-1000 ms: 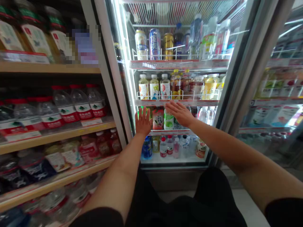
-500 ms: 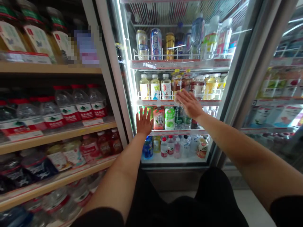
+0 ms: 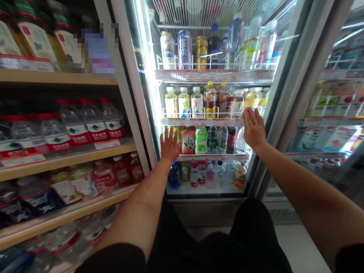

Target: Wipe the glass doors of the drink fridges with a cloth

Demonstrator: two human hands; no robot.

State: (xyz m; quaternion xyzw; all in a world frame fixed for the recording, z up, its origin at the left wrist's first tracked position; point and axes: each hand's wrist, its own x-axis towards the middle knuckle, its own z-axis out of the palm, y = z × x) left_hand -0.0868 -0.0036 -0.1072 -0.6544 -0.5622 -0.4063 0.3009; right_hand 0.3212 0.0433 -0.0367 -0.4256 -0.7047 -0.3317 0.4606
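Note:
In the head view, a glass-door drinks fridge stands in front of me, with reflections across the glass. My left hand is raised with fingers spread, palm toward the lower left of the glass, in front of green-labelled bottles. Farther right, my right hand lies flat toward the glass, fingers stretched, in front of the shelf edge beneath a yellow drink bottle. A small pale patch shows along its left side; what it is I cannot make out. Whether either palm touches the glass is hidden.
On the left, wooden shelves carry red-capped water bottles and other drinks. Inside the fridge are cans, a red carton-like bottle and several other bottles. A second fridge stands at the right.
My right hand has moved to the right across the front of the fridge, and its fingers point more upward. My left hand stays at about the same place. The view has shifted slightly.

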